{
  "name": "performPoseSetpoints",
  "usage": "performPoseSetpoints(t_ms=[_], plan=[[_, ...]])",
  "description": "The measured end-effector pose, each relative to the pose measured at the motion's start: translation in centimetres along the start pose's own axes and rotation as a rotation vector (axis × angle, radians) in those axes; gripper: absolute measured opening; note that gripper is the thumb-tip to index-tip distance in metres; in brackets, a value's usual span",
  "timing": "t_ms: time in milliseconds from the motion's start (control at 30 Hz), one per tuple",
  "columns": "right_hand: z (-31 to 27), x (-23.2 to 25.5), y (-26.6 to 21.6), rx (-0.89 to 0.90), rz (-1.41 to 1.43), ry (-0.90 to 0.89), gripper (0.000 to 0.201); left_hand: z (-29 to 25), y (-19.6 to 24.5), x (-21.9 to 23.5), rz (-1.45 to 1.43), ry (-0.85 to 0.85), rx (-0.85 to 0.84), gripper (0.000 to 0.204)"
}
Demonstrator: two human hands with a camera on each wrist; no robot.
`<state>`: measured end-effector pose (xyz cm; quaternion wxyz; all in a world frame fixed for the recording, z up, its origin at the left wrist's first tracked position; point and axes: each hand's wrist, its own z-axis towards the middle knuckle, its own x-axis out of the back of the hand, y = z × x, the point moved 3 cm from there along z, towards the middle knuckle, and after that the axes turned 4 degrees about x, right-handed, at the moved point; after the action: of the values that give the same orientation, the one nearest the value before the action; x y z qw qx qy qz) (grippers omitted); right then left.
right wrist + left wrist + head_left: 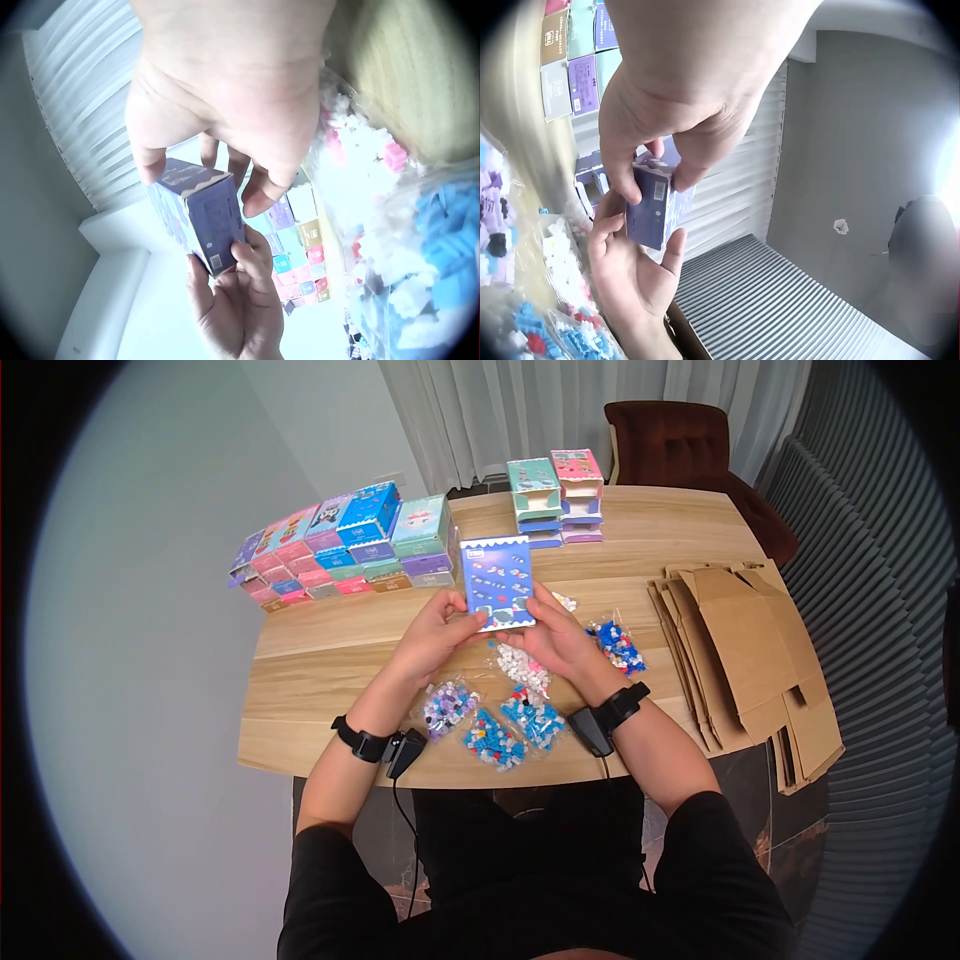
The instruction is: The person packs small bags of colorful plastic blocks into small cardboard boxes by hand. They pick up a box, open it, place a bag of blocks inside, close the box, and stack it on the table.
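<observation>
A small purple-blue box with a white scalloped edge is held up over the middle of the table between both hands. The left hand grips its left side, thumb on the printed front; in the left wrist view, the left hand's fingers pinch the box near one end. The right hand holds the lower right corner with its thumb in front. In the right wrist view, the right hand has thumb and fingers on either side of the box, whose visible end is closed.
Bags of small coloured pieces lie near the front edge, with white pieces below the hands and a blue bag to the right. Stacked boxes stand back left, open-fronted boxes at the back. Flattened cardboard lies right.
</observation>
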<state>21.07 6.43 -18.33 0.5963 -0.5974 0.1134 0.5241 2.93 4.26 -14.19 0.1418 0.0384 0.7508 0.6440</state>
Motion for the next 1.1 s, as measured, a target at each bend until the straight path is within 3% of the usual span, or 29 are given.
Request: performPoseSetpoints(t_ms=[100, 200, 300, 500, 733, 867, 967, 1100], plan=[[-0.1, 0.7, 0.0, -0.009, 0.011, 0.01, 0.044, 0.2, 0.1, 1.5, 0.012, -0.105, 0.053, 0.015], [-0.1, 1.0, -0.3, -0.001, 0.006, 0.059, 0.044, -0.2, 0.8, 4.5, -0.161, -0.105, 0.161, 0.016], [0.1, 1.0, -0.1, -0.007, -0.005, 0.07, 0.044, 1.3, -2.3, 10.3, -0.49, -0.221, 0.21, 0.023], [-0.1, 0.8, 0.4, -0.024, -0.045, 0.076, 0.046, 1.7, -5.0, 13.9, -0.737, -0.23, 0.238, 0.024], [0.1, 0.1, -0.2, -0.019, -0.039, -0.062, 0.05, 1.9, -6.0, 15.0, -0.724, -0.215, 0.245, 0.026], [0.7, -2.7, -0.9, 0.071, -0.206, 0.096, 0.047, 1.7, -5.6, 14.8, -0.669, -0.217, 0.259, 0.027], [2.6, -3.7, -1.8, 0.019, -0.235, 0.136, 0.049, 1.6, -5.5, 14.5, -0.551, -0.229, 0.262, 0.027], [7.8, -5.4, -3.2, 0.025, -0.345, 0.275, 0.028, 1.4, -5.3, 14.3, -0.47, -0.237, 0.253, 0.025]])
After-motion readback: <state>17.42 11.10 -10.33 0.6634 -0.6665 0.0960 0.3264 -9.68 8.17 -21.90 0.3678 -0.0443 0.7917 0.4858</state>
